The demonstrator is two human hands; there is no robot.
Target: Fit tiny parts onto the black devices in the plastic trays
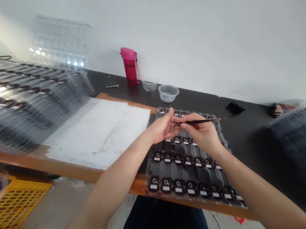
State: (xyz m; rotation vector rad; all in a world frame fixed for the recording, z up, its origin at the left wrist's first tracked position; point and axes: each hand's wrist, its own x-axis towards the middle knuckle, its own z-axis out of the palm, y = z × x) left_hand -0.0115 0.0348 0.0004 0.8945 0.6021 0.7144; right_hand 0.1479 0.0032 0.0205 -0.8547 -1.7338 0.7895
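The right hand pinches a slim dark tool between thumb and fingers, pressed close together around its shaft; the tool slants, its far end pointing up to the right and its working tip reaching left into the left hand; the left hand is turned palm toward the right one, its thumb raised and its fingers loosely curled, only partly open; whether those fingers grip something tiny at the tip I cannot tell, as the spot is small and blurred; the two hands are close together above the far half of a clear plastic tray, which lies on the dark tabletop and reaches over its brown near edge; rows of small black pieces sit in the tray, many showing a pale ring and a white strip; to the left of the tray lie white sheets, stained and creased, and beyond them a tall stack of filled trays; near the wall stand a pink bottle, a small clear container and, just beside it, a clear bowl with small pale bits in it; a small black object lies to the right of the tray; a yellow basket shows below the tabletop, at the lower left
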